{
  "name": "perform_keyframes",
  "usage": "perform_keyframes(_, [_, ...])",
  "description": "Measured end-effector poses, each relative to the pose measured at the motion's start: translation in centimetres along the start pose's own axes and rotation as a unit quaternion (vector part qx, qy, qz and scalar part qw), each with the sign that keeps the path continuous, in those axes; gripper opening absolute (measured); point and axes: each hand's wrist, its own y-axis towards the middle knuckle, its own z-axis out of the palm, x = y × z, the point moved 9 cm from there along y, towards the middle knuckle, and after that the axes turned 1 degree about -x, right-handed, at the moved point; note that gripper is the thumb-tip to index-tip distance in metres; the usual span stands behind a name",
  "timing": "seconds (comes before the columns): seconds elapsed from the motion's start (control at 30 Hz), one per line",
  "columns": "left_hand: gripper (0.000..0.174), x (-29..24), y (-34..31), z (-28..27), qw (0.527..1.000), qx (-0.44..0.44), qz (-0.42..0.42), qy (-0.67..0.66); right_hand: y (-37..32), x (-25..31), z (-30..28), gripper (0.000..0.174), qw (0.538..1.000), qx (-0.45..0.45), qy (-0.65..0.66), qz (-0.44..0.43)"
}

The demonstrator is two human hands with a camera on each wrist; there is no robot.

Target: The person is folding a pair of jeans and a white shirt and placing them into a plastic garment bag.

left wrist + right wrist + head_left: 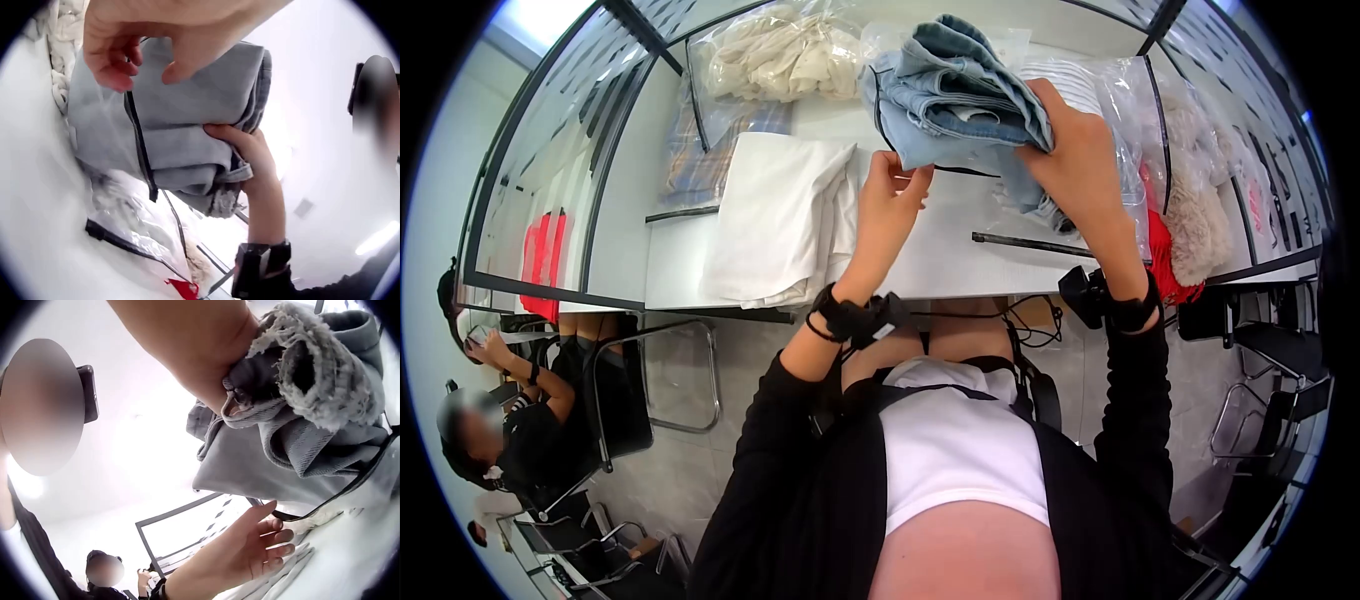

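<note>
Folded light-blue jeans (pixel 960 85) are held above the white table by the right hand (pixel 1085 160), its thumb and fingers gripping their right side. A clear bag with a black edge strip (pixel 970 171) lies around or against the jeans; how much it encloses cannot be told. The left hand (pixel 890 210) is at the jeans' lower left corner. In the left wrist view its loosely bent fingers are beside the black strip (pixel 140 144), thumb and fingertips apart. The right wrist view shows the left hand (pixel 237 550) below the jeans, and a frayed hem (pixel 325 381).
Folded white cloth (pixel 770 215) lies on the table's left, with bagged plaid cloth (pixel 685 150) behind it. Bagged cream cloth (pixel 785 55) is at the back. Right of the jeans are bagged furry (pixel 1195 220) and red items (pixel 1162 255). Another person (pixel 530 420) sits at left.
</note>
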Motion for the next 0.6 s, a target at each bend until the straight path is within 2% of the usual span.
perform_keyframes(0.1, [0.031, 2.7, 2.7, -0.3, 0.996, -0.009, -0.073, 0.057, -0.5, 1.6, -0.5, 0.043, 0.999, -0.037, -0.002, -0.034])
perform_keyframes(0.2, [0.033, 0.1, 2.6, 0.9, 1.0, 0.02, 0.004, 0.02, -2.0, 3.1, -0.3, 0.057, 0.994, -0.07, -0.033, -0.08])
perform_keyframes(0.27, [0.034, -1.9, 2.7, 1.4, 0.995, 0.031, 0.088, 0.031, -2.9, 4.7, 0.1, 0.06, 0.988, -0.073, -0.09, -0.105])
perform_keyframes(0.3, [0.035, -3.0, 2.4, 1.5, 0.986, 0.033, 0.149, 0.063, -3.6, 5.6, -0.1, 0.057, 0.975, -0.129, -0.105, -0.145])
perform_keyframes(0.4, [0.037, -6.3, 0.4, 1.5, 0.929, 0.028, 0.327, 0.172, -4.5, 6.5, -1.4, 0.043, 0.951, -0.203, -0.152, -0.177])
perform_keyframes(0.43, [0.037, -7.0, -0.4, 1.4, 0.905, 0.024, 0.373, 0.201, -4.6, 7.0, -2.0, 0.032, 0.942, -0.233, -0.152, -0.187])
perform_keyframes(0.5, [0.039, -7.9, -1.7, 1.5, 0.865, 0.017, 0.437, 0.246, -4.6, 8.2, -2.8, 0.028, 0.925, -0.269, -0.175, -0.204])
perform_keyframes(0.6, [0.041, -8.2, -3.0, 1.9, 0.827, 0.006, 0.487, 0.281, -4.7, 8.5, -2.9, 0.025, 0.906, -0.295, -0.189, -0.235])
